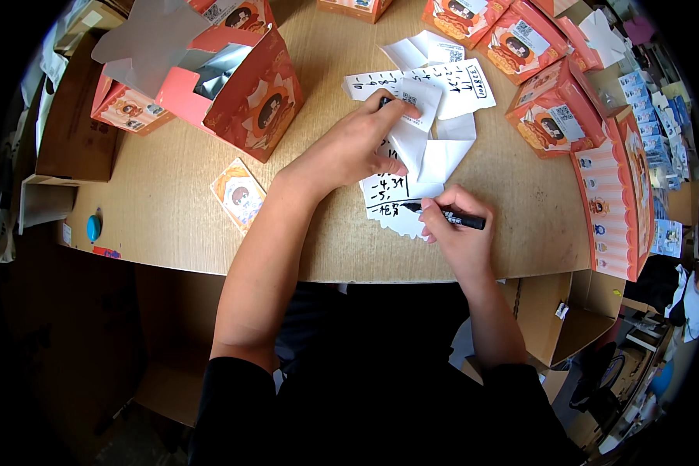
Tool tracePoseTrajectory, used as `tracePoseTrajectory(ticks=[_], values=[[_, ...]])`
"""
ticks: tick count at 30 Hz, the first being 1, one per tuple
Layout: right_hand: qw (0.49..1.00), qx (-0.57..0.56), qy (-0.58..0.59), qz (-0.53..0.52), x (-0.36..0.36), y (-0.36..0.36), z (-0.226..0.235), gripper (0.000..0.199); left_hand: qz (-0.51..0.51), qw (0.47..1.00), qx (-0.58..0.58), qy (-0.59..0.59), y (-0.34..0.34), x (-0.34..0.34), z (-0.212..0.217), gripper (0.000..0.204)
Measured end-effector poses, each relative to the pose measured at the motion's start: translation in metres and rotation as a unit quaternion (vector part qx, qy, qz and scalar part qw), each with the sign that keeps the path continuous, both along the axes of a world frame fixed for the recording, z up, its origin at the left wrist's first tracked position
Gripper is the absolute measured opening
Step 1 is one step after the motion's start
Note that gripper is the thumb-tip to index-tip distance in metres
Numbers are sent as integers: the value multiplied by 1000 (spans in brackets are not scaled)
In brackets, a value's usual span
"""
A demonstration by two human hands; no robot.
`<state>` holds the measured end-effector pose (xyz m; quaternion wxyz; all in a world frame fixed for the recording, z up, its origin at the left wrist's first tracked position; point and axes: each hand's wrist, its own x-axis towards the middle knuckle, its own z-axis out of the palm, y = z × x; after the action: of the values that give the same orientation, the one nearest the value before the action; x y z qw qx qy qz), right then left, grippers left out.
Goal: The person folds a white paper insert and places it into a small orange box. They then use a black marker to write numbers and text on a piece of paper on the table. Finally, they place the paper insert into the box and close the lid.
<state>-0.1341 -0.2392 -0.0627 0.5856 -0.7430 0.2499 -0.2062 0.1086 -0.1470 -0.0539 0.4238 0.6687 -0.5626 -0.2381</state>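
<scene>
My right hand (467,239) grips a black marker (464,220), its tip on the lower part of a torn-edged white paper slip (400,225) with black handwriting. My left hand (349,147) presses on the papers above, thumb and fingers apart. A small black piece that looks like the marker cap (384,102) is tucked between its fingers. Under and beside that hand lie several creased white slips, among them a printed slip (419,97) and a handwritten one (467,84). A small illustrated card (239,194) rests by my left forearm.
An opened orange-red box (260,101) with silver packaging inside stands at the left. More orange boxes (555,109) line the right side, with a striped one (610,198) at the table's right edge. A blue object (94,227) lies near the left edge. Cardboard boxes (563,311) stand below the table.
</scene>
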Motion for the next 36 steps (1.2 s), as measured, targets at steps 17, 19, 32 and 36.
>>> tracePoseTrajectory(ticks=[17,19,32,36], values=[[999,-18,-25,-22,0,0,-5,21,-3,1000,-23,-8,0,0,-4,81],[1000,-11,-10,-18,0,0,-3,22,-3,999,-43,-26,0,1,-6,79],[997,29,-34,-60,-7,-6,3,23,-7,1000,-23,4,0,1,-2,79],[997,78,6,-26,-12,-17,9,21,-3,1000,-21,-3,0,0,-3,80]])
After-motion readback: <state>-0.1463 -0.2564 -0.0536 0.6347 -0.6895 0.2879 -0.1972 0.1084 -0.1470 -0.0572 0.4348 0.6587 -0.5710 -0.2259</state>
